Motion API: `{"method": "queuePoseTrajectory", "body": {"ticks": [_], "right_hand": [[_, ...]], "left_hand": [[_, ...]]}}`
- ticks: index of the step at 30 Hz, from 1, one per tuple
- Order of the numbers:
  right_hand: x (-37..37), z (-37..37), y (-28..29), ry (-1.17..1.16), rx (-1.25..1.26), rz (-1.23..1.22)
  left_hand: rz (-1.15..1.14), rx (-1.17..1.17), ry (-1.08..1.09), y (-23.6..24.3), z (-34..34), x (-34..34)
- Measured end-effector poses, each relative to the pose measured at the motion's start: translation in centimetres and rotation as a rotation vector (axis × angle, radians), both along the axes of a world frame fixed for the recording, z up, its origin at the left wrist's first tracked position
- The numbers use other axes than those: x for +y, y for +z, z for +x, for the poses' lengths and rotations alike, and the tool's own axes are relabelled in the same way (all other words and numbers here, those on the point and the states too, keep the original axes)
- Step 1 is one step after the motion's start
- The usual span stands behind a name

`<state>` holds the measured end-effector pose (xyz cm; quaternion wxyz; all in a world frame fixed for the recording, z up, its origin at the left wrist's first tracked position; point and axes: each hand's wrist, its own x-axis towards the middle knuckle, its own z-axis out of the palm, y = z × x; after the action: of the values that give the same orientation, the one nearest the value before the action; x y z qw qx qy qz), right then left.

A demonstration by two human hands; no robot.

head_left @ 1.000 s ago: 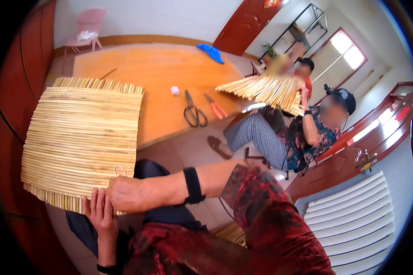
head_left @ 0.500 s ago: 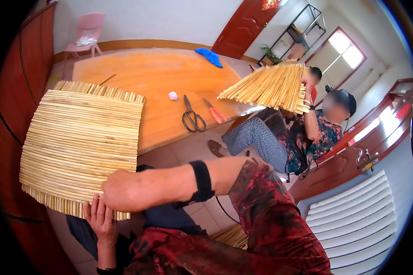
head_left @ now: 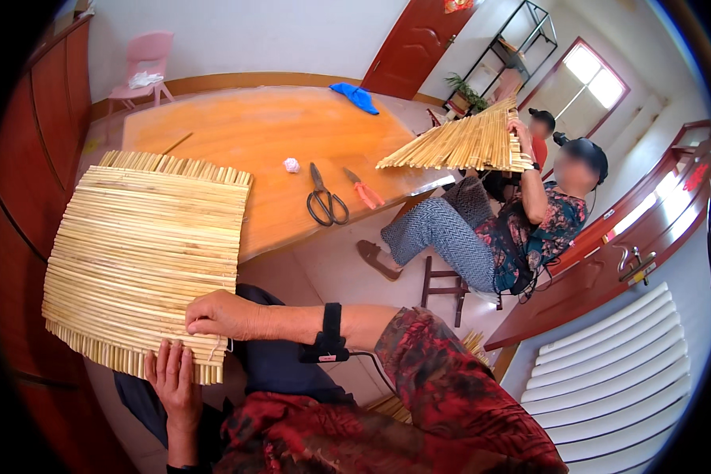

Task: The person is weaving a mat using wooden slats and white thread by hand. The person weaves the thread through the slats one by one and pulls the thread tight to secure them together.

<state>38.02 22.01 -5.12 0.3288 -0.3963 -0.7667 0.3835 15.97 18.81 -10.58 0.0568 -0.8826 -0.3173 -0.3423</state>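
Note:
A mat of straw-coloured reed stalks (head_left: 146, 253) lies partly on the table's near left corner and slopes down toward my lap. My left hand (head_left: 174, 383) is closed on its near edge, fingers flat over the last stalks and the thumb hidden beneath. Just above it, my right hand (head_left: 223, 314) is closed in a pinch over the mat's near right part. A thin pale string (head_left: 216, 346) shows on the stalks below that hand. What sits between the right fingertips, if anything, is too small to make out.
On the wooden table (head_left: 292, 126) are black-handled scissors (head_left: 321, 196), red-handled pliers (head_left: 363, 189), a small pinkish ball (head_left: 291, 165) and a blue cloth (head_left: 355, 97). A seated co-worker (head_left: 529, 213) at the right holds another reed mat (head_left: 458, 144). A white radiator (head_left: 608, 379) stands lower right.
My right hand has turned, so its pinched fingers now show, and its forearm has lowered a little. The left hand keeps its place on the mat's edge. The co-worker's mat has tilted up.

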Motion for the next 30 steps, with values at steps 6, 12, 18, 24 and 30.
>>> {"method": "queuePoseTrajectory", "body": {"ticks": [6, 12, 18, 24, 30], "right_hand": [[0.4, -0.3, -2.0, -0.226, 0.025, -0.067], [-0.3, 1.1, 2.0, -0.42, 0.173, -0.555], [-0.3, -0.2, 1.7, -0.163, -0.014, -0.346], [-2.1, -0.3, 2.8, -0.006, -0.299, 0.019], [-3.6, -0.6, 4.1, 0.011, -0.546, 0.142]], "left_hand": [[-0.095, -0.009, 0.083, -0.2, -0.8, -0.9], [-0.648, -0.611, 0.264, 2.2, -2.3, -4.9], [-1.598, -1.227, 0.036, 2.3, -3.3, -5.8], [-1.819, -1.393, -0.195, -0.4, -1.4, -2.8], [-1.843, -1.596, -0.268, 0.9, 1.0, -1.6]]}}
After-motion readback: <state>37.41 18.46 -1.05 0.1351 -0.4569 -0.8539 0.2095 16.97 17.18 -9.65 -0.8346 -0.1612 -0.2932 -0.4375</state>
